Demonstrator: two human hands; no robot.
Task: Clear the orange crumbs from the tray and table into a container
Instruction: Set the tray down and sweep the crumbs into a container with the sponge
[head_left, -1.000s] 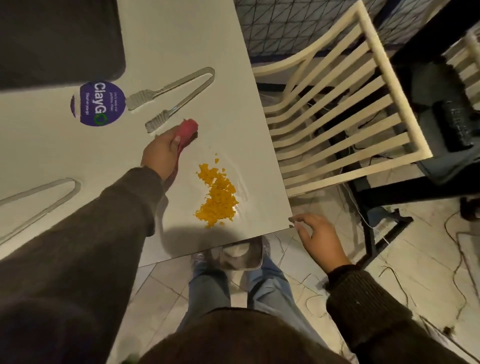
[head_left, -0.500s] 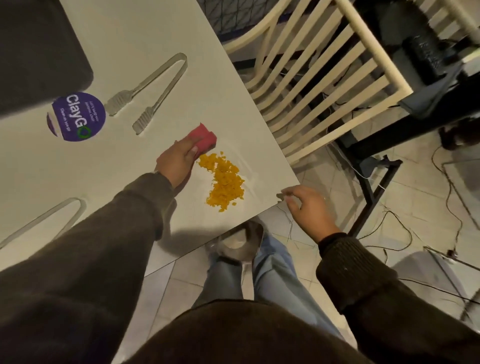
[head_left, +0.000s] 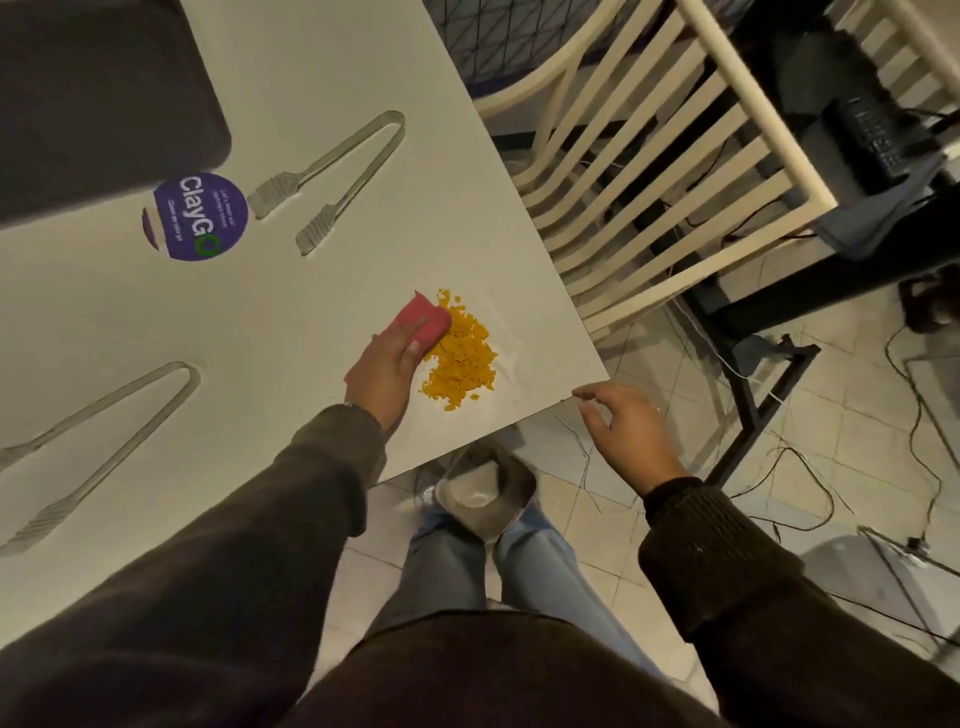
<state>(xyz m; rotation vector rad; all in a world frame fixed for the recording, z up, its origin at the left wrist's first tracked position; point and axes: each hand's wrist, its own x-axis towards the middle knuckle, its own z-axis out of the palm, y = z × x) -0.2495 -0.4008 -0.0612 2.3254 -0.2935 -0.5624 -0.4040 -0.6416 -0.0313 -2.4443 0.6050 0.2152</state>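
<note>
Roughly from the left of the frame: two clear tongs lie on the counter (head_left: 291, 67), one pair (head_left: 98, 441) at the left edge and another (head_left: 332, 176) at upper centre, with one round purple sticker (head_left: 200, 217) between them and a dark tray (head_left: 98, 98) in the upper left corner. At centre, the left hand (head_left: 384, 374) presses one red sponge (head_left: 422, 325) flat, fingers laid over its top, the thumb not visible. The sponge touches the upper left side of the single pile of crumbs (head_left: 461, 356), which lies just right of that hand, near the counter's lower right corner. The pile's long axis runs from upper left to lower right, pointing roughly at that corner. The right hand (head_left: 626, 431) hovers just off the corner, fingers loosely curled and spread, holding nothing. One clear container (head_left: 480, 493) sits below the counter edge at lower centre, between the hands. The left hand is nearer the crumbs, so the coming push would likely go along the pile toward the edge; the container appears to sit left of that corner and may need moving under it.
</note>
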